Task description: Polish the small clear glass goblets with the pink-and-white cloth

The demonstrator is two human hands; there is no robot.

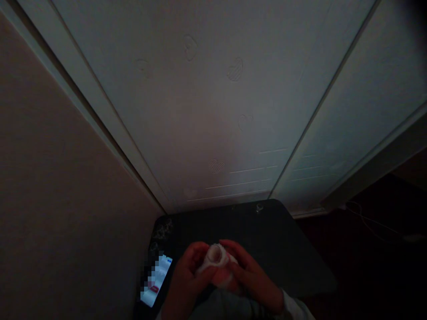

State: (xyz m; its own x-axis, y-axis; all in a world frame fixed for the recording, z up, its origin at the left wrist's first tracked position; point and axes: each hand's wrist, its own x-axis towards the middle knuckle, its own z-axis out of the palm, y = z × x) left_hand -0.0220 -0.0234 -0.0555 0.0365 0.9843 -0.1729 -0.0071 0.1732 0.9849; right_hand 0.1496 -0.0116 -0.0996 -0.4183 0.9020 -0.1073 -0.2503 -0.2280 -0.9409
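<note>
Low in the head view, both of my hands grip a fuzzy pink-and-white cloth item (222, 276) that looks like a rolled sock; its exact kind is unclear in the dim light. A round opening with a thick white rim faces upward. My left hand (188, 278) wraps its left side, with the thumb along the front below the rim. On the opposite side, my right hand (250, 273) has its fingers curled round the back and its thumb near the front. My palms hide part of the cloth.
A dark table (273, 249) lies beneath my hands. A lit phone (158, 280) rests at its left. Small shiny clear pieces (163, 229) sit at the back-left corner, and a ring-like piece (259, 207) near the back edge. White heart-patterned panels (200, 111) rise behind. A cable (370, 220) trails right.
</note>
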